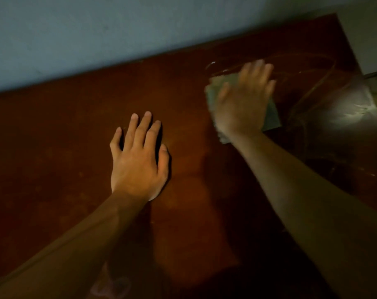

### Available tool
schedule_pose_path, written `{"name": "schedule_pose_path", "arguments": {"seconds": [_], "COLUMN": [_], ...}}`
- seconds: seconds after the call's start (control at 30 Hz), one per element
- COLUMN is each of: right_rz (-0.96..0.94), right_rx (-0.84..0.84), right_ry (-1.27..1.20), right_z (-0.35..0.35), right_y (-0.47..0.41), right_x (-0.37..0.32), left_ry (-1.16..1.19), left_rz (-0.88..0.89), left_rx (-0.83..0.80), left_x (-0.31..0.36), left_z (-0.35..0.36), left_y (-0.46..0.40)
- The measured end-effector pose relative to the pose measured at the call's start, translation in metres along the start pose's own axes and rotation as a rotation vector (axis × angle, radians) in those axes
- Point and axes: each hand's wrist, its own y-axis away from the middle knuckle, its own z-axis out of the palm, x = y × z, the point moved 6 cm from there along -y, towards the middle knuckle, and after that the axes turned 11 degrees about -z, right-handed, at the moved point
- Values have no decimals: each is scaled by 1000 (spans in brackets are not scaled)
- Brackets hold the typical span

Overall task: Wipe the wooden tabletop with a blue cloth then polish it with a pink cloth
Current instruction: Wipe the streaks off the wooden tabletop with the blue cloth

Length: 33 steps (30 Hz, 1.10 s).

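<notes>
The reddish-brown wooden tabletop [64, 137] fills most of the view in dim light. My left hand [138, 160] lies flat on it near the middle, palm down, fingers apart, holding nothing. My right hand [243, 100] presses flat on a folded cloth [270, 117] at the right back of the table. The hand is motion-blurred. The cloth looks grey-green in this light, and only its edges show around the hand. Wet streaks curve over the wood around the cloth.
A pale blue-grey wall [97, 35] runs along the table's far edge. A bright glare patch [351, 113] shines on the wood at the right. The table's right edge meets a lighter surface [370, 39] at the top right corner. A faint pale smear [110, 285] shows near the bottom.
</notes>
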Motion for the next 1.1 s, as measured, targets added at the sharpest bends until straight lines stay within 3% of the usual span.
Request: {"name": "schedule_pose_path", "arguments": {"seconds": [0.1, 0.2, 0.27, 0.43, 0.5, 0.67, 0.73, 0.93, 1.0, 1.1], "right_rz": [-268, -389, -352, -55, -87, -426, -389, -48, -97, -354], "right_rx": [-3, -23, 20, 117, 130, 143, 145, 125, 83, 29], "right_ry": [-24, -27, -17, -91, -141, -315, -298, -259, -217, -249], "right_z": [14, 16, 10, -10, -7, 2, 1, -12, -10, -5], "right_y": [22, 22, 1, -44, -32, -3, -23, -74, -62, -35], "right_x": [-81, -92, -63, 7, -19, -102, -85, 12, -21, -107], "left_ry": [-19, -19, -2, 1, -8, -39, -44, -34, -37, -55], "left_rz": [-9, 0, -6, -5, -6, -3, 4, 31, 28, 23], "left_rx": [-2, -2, -2, -7, -23, -54, -45, 16, 2, -45], "left_x": [0, 2, 0, 1, 2, 4, 4, 5, 5, 4], "left_z": [0, 0, 0, -1, -1, -2, -2, -3, -3, -1], "left_y": [-1, 0, 0, 0, -1, -2, -2, 0, -1, -1]}}
